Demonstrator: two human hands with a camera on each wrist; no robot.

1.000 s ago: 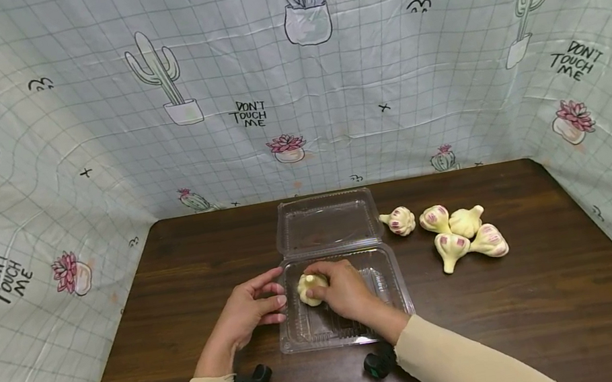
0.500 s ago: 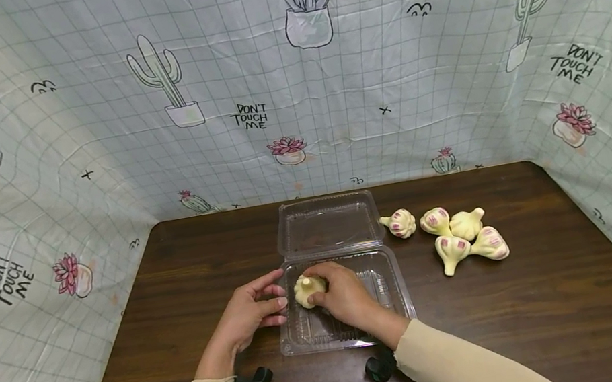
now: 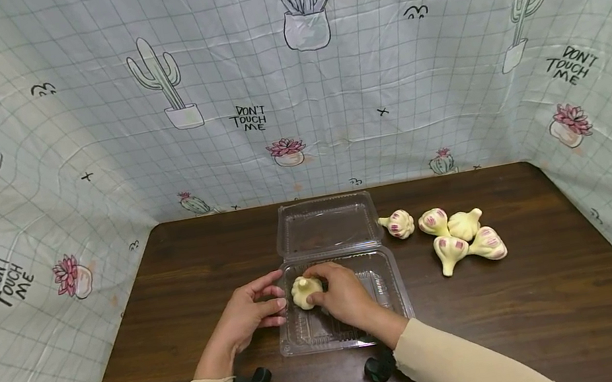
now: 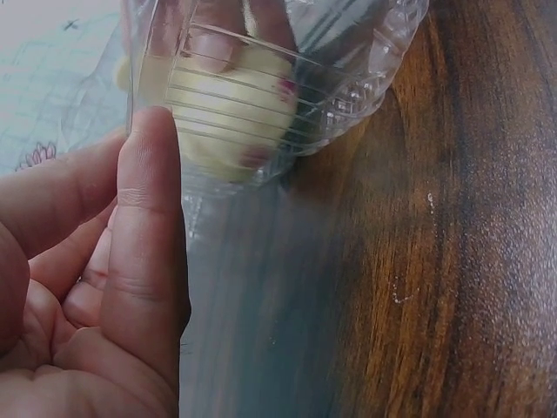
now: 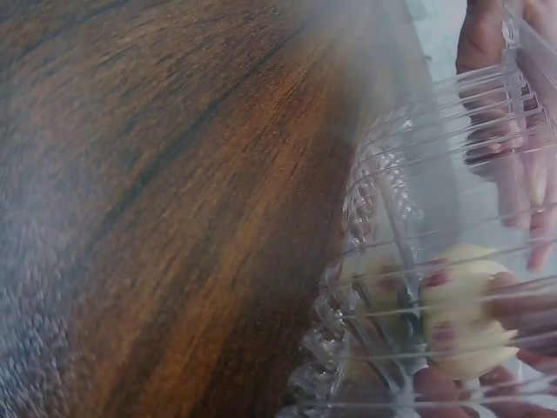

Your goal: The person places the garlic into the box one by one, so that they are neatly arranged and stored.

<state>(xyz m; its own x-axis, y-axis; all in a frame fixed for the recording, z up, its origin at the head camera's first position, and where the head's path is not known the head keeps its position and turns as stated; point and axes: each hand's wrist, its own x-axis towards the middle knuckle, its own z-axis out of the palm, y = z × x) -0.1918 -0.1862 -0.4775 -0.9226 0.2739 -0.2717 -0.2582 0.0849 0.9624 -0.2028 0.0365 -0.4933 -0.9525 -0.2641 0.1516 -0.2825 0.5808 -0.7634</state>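
Observation:
A cream garlic bulb (image 3: 303,294) with its stem up is held between the thumb and fingers of my right hand (image 3: 345,293). It is at the left side of the base of a clear plastic clamshell box (image 3: 388,329). Through the clear wall, the bulb (image 4: 231,113) shows pink patches in the left wrist view. My left hand (image 3: 248,314) is at the box's left edge, fingers extended and thumb apart from them. In the left wrist view its thumb tip (image 4: 150,131) is against the box's side. The right wrist view shows the bulb (image 5: 470,305) blurred behind ridged plastic.
The box's lid (image 3: 327,225) lies folded back behind the base. One garlic bulb (image 3: 400,224) is just right of the lid, and several more, including a plain one (image 3: 464,226), cluster farther right. A patterned cloth (image 3: 383,68) surrounds the dark wooden table (image 3: 549,312).
My right hand has shifted the garlic bulb slightly left within the box base, and its stem leans a little differently. My left hand has stayed at the box's left edge.

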